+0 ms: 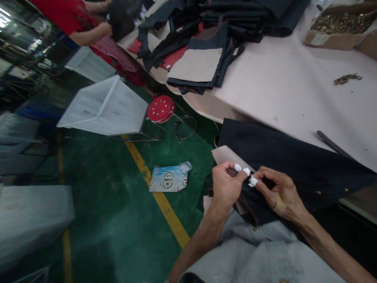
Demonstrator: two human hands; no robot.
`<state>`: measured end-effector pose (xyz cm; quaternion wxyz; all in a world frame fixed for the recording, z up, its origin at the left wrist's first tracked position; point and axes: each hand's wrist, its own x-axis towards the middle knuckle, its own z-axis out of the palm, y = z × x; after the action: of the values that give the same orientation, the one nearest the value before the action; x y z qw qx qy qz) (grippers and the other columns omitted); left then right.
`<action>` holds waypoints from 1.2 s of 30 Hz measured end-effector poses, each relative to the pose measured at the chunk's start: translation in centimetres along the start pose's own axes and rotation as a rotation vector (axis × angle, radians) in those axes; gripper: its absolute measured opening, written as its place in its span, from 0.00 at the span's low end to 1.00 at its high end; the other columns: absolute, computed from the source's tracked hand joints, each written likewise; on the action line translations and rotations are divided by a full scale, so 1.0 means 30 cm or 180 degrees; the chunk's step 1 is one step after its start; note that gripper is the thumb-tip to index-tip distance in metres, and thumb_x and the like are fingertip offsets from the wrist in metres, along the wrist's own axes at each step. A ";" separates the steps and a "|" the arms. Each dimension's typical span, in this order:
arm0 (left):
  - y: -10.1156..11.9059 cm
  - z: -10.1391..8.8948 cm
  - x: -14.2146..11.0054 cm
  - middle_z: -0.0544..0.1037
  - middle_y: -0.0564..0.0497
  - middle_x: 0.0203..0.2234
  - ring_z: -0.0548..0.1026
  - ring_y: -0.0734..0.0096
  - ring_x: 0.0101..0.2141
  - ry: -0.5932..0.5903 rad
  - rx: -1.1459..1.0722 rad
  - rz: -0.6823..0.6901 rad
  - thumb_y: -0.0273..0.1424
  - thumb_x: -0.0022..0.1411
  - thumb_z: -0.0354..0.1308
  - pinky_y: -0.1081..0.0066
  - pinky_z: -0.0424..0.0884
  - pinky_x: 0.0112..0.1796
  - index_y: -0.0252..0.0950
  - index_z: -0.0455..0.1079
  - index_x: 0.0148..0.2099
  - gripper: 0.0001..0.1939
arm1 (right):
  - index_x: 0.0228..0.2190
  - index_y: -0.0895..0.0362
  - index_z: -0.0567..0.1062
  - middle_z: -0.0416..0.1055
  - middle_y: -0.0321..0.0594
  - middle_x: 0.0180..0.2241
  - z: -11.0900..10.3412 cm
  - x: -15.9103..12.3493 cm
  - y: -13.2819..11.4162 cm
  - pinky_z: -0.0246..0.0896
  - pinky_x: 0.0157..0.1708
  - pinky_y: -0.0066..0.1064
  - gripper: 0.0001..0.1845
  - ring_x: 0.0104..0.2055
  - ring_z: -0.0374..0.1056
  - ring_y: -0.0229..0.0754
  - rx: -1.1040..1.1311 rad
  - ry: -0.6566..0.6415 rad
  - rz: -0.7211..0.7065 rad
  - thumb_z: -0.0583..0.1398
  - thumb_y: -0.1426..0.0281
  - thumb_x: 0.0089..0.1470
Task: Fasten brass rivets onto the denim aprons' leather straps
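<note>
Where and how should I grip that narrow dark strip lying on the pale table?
I'd pinch the dark strip just behind its rounded far end, from above, fingers across its narrow width. That end lies on the bare top of the pale table, while the near end meets the dark cloth; I can't tell whether it is attached there.

Hands (226,188) (284,192) partly hide the cloth (273,149); a person (63,15) is cropped above.
</note>
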<state>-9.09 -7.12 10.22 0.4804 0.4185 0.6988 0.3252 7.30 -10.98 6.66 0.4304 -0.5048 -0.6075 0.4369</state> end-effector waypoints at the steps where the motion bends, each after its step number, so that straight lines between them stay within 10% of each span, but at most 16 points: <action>1: 0.001 0.000 -0.002 0.76 0.52 0.22 0.69 0.74 0.23 0.0024 0.0015 0.0000 0.32 0.49 0.72 0.76 0.63 0.23 0.33 0.74 0.31 0.11 | 0.34 0.55 0.76 0.68 0.36 0.30 0.003 -0.004 0.004 0.57 0.28 0.31 0.05 0.29 0.64 0.39 0.0011 0.0053 -0.0121 0.60 0.74 0.62; 10: 0.000 -0.005 -0.007 0.75 0.53 0.21 0.67 0.75 0.22 0.0134 0.0195 0.0055 0.32 0.48 0.72 0.76 0.61 0.23 0.33 0.75 0.29 0.10 | 0.43 0.55 0.76 0.70 0.41 0.35 0.014 -0.008 0.014 0.63 0.33 0.34 0.11 0.33 0.68 0.42 0.0077 -0.0002 -0.0733 0.61 0.79 0.60; 22: -0.019 0.024 -0.010 0.79 0.50 0.24 0.72 0.73 0.23 0.0145 0.0227 0.0085 0.32 0.50 0.72 0.75 0.65 0.25 0.33 0.77 0.32 0.10 | 0.31 0.57 0.78 0.71 0.36 0.29 0.000 -0.014 0.076 0.58 0.29 0.29 0.07 0.30 0.65 0.39 0.0521 0.0035 0.0854 0.65 0.66 0.58; 30: -0.031 0.050 -0.063 0.84 0.45 0.31 0.81 0.67 0.29 -0.0116 -0.1198 -0.0230 0.28 0.51 0.71 0.74 0.73 0.31 0.32 0.67 0.55 0.30 | 0.32 0.58 0.79 0.73 0.38 0.30 -0.008 -0.006 0.091 0.61 0.29 0.28 0.10 0.30 0.67 0.39 0.0859 0.0319 0.1077 0.67 0.63 0.56; 36: -0.054 0.063 -0.080 0.84 0.44 0.33 0.81 0.66 0.31 -0.0128 -0.1396 -0.0290 0.25 0.49 0.70 0.72 0.74 0.34 0.33 0.69 0.48 0.23 | 0.33 0.57 0.80 0.74 0.38 0.29 0.008 -0.013 0.089 0.62 0.27 0.27 0.11 0.28 0.67 0.39 0.1016 0.0533 0.0994 0.67 0.62 0.56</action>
<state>-7.30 -9.88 9.17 0.5880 0.2785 0.6198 0.4388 7.74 -11.09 3.99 0.4808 -0.5527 -0.4075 0.5453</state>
